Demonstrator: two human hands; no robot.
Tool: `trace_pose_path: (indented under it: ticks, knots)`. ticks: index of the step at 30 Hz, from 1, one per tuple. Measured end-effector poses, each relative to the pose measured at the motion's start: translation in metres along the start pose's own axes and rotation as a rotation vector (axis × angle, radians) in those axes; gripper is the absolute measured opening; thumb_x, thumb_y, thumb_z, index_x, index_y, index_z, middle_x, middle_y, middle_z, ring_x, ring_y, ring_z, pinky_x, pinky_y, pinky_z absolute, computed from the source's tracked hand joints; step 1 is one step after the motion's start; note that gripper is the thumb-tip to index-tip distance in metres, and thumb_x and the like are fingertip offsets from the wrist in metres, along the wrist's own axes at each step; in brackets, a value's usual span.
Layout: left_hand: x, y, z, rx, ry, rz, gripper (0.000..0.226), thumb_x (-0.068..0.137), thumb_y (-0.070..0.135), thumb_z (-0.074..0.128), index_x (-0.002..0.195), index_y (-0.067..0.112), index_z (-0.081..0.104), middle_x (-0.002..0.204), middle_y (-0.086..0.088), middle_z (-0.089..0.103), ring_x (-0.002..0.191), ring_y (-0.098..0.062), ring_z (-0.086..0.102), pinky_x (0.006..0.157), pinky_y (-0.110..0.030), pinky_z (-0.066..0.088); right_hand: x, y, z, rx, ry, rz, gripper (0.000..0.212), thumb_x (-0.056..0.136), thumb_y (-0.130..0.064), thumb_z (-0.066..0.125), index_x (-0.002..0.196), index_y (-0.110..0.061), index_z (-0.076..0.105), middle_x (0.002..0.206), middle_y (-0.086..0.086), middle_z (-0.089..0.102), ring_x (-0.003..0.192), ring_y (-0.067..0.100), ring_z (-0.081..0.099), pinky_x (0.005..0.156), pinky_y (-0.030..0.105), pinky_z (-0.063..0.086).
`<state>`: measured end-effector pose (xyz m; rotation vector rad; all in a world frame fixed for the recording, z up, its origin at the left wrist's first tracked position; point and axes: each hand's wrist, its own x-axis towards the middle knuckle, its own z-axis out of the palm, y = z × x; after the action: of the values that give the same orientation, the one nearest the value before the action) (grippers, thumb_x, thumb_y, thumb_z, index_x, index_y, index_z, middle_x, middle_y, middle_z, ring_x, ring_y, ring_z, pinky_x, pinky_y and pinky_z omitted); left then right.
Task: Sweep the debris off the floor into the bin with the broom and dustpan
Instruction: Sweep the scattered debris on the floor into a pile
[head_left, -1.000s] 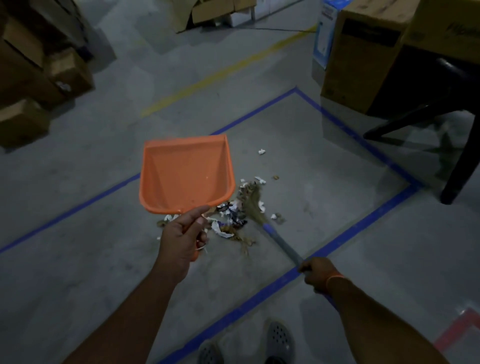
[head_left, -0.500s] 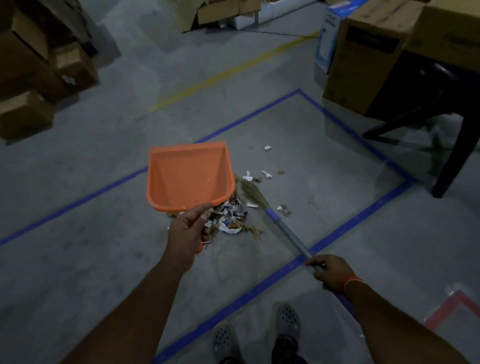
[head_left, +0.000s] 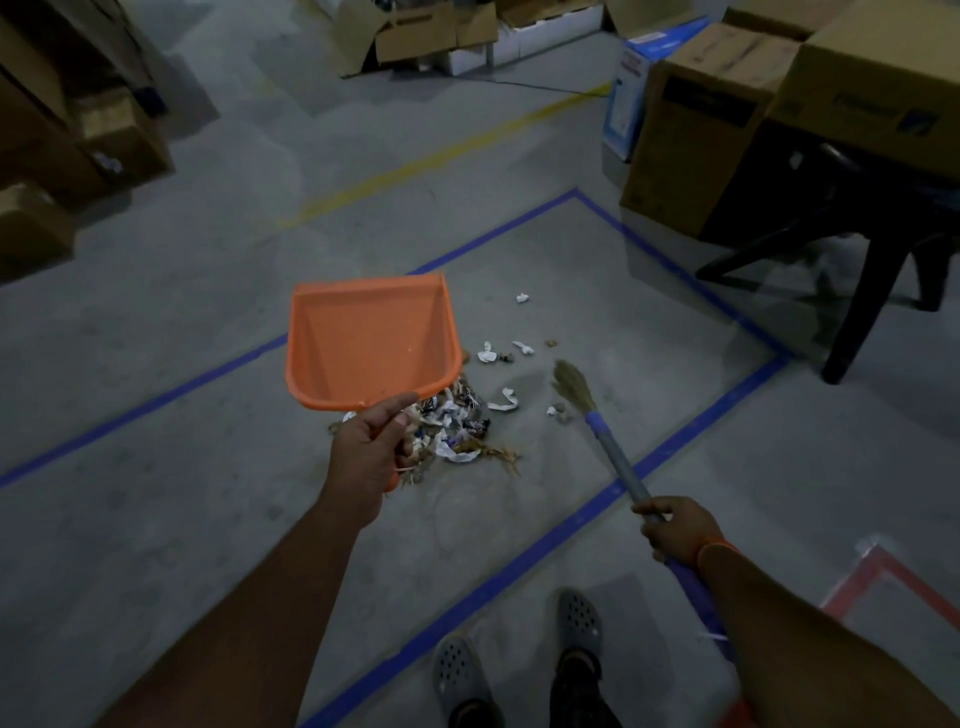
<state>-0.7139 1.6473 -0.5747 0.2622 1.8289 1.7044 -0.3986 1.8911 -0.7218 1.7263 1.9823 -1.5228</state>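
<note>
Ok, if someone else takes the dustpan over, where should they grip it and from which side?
Probably by the dustpan's short handle, which the left hand now holds, coming from the near side. The pan's open mouth faces away, so the handle is the only narrow part to wrap fingers around.

orange dustpan (head_left: 371, 343); blue floor tape (head_left: 519, 558); grey floor (head_left: 156, 519)

Left grip (head_left: 370, 453) and right grip (head_left: 678, 530) clench, arms outstretched.
</note>
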Motion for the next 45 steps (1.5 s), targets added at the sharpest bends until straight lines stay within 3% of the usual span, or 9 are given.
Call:
trace_pose_path:
  ticks: [8,13,17,22,27,33,37,41,45]
  knots:
    - [-0.008,-0.003,-0.026,0.028,-0.014,0.012,0.031,0.102,0.004,0.053,0.116,0.023,0.073,0.059,-0.001,0.056,0.049,-0.011,0.047,0.046,-0.022,0.033,-0.007,0.008,0.023,0.077,0.038,0.092,0.023,0.083,0.007,0.065,0.097,-0.010,0.073,0.069,0.019,0.066,0.048,0.029,0.060,0.046,0.029,0.051]
    - [-0.014,-0.005,-0.050,0.055,0.026,0.025,0.029,0.102,0.003,0.052,0.123,0.015,0.069,0.069,-0.011,0.055,0.047,-0.010,0.047,0.041,-0.018,0.036,0.003,0.008,0.048,0.023,-0.029,0.179,0.020,0.078,0.007,0.071,0.093,-0.006,0.075,0.077,0.021,0.070,0.050,0.032,0.063,0.054,0.039,0.058]
    - [-0.019,-0.012,-0.073,0.073,0.061,0.013,0.029,0.102,0.005,0.053,0.123,0.015,0.070,0.065,-0.010,0.056,0.050,-0.012,0.048,0.044,-0.019,0.034,-0.010,0.005,0.077,-0.082,-0.125,0.143,0.022,0.080,0.007,0.068,0.092,-0.010,0.075,0.085,0.020,0.070,0.060,0.033,0.065,0.052,0.034,0.057]
    - [-0.033,-0.014,-0.086,0.076,0.084,-0.004,0.029,0.103,0.004,0.051,0.122,0.017,0.068,0.061,-0.008,0.051,0.043,-0.008,0.045,0.037,-0.016,0.032,-0.032,0.004,0.089,-0.203,-0.172,-0.046,0.021,0.083,-0.007,0.067,0.096,-0.022,0.074,0.082,0.009,0.070,0.053,0.015,0.065,0.044,0.017,0.048]
    - [-0.039,-0.015,-0.096,0.077,0.089,-0.007,0.029,0.103,0.007,0.052,0.122,0.020,0.070,0.058,-0.005,0.054,0.044,-0.010,0.044,0.038,-0.016,0.027,-0.057,0.014,0.089,-0.155,-0.156,-0.124,0.026,0.084,-0.002,0.065,0.095,-0.024,0.074,0.068,0.004,0.068,0.043,0.015,0.063,0.043,0.022,0.049]
    - [-0.044,-0.013,-0.104,0.042,0.084,0.006,0.030,0.103,0.006,0.053,0.122,0.021,0.070,0.061,-0.006,0.054,0.051,-0.014,0.047,0.041,-0.020,0.032,-0.077,0.049,0.095,-0.125,-0.071,-0.033,0.030,0.081,0.002,0.064,0.093,-0.022,0.075,0.074,0.012,0.070,0.048,0.029,0.064,0.049,0.034,0.055]
    - [-0.049,-0.015,-0.105,0.035,0.075,-0.007,0.030,0.103,0.007,0.052,0.121,0.023,0.070,0.061,-0.009,0.054,0.047,-0.014,0.045,0.038,-0.018,0.030,-0.077,0.071,0.106,-0.200,-0.129,0.019,0.030,0.074,-0.003,0.070,0.085,-0.030,0.075,0.079,0.003,0.070,0.061,0.022,0.064,0.073,0.044,0.061]
    - [-0.055,-0.020,-0.100,0.024,0.085,-0.011,0.029,0.103,0.006,0.053,0.119,0.022,0.071,0.061,-0.009,0.053,0.045,-0.012,0.045,0.038,-0.018,0.029,-0.098,0.053,0.119,-0.102,-0.206,0.066,0.027,0.080,0.006,0.064,0.089,-0.017,0.074,0.070,0.014,0.066,0.047,0.025,0.059,0.049,0.033,0.055]
    - [-0.057,-0.027,-0.094,0.033,0.095,-0.028,0.028,0.104,0.007,0.052,0.122,0.020,0.070,0.061,-0.011,0.052,0.044,-0.012,0.044,0.037,-0.018,0.028,-0.099,0.045,0.117,-0.036,-0.221,-0.014,0.026,0.082,0.005,0.063,0.092,-0.016,0.075,0.065,0.016,0.065,0.044,0.026,0.059,0.047,0.032,0.052]
